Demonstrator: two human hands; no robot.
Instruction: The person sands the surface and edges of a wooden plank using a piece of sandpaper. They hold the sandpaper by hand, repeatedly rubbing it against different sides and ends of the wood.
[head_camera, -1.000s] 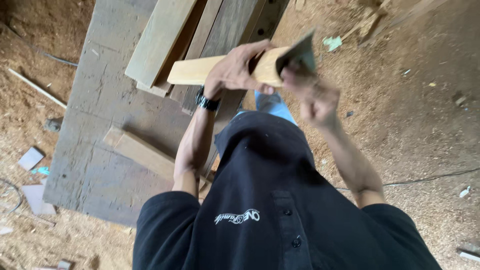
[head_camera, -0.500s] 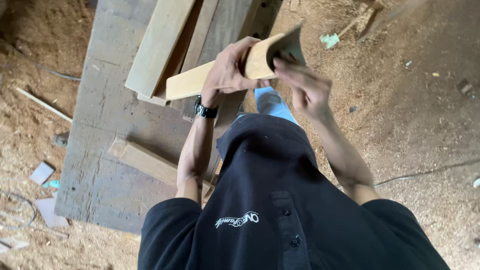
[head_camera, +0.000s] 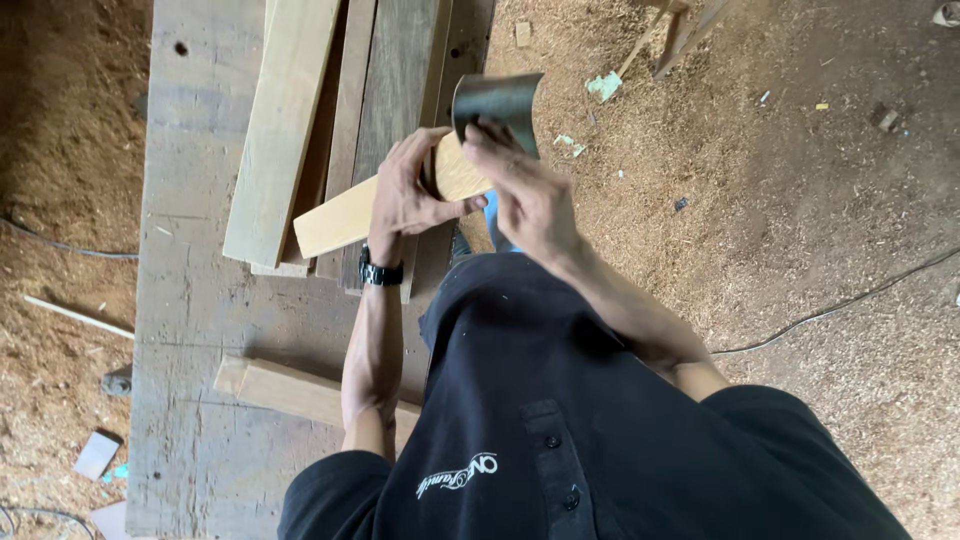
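One grey workbench carries about four stacked boards at twelve o'clock and one short block at seven. Above it, the left hand grips one pale wood piece. The right hand presses one dark sanding sheet to its end at one o'clock.

Planks lie stacked on the surface, with a short block nearer the person. The left hand grips a wood piece above them; the right hand presses a sheet (bent over) onto its end.
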